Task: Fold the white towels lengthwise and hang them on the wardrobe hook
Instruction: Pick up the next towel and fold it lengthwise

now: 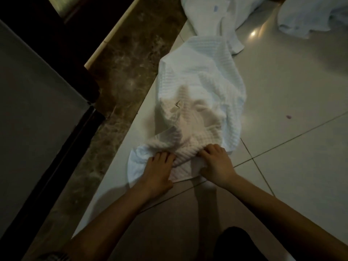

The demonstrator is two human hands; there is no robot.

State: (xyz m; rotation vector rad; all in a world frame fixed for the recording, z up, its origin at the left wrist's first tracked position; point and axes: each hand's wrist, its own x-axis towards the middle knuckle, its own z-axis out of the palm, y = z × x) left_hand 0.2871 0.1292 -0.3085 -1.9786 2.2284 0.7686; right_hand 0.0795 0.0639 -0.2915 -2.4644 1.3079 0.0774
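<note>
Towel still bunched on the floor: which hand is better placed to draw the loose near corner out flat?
Probably the left hand: it rests on the towel beside the corner spilling left. The right hand grips the bunched middle fold.

Hidden and cut-off parts

My fingertips are tucked under the towel (pixel 199 95) folds; the far white cloths (pixel 216 19) run off the top edge.

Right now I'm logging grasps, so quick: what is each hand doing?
Left hand: closed on the near end of the white towel.
Right hand: closed on the same end, beside it.
</note>
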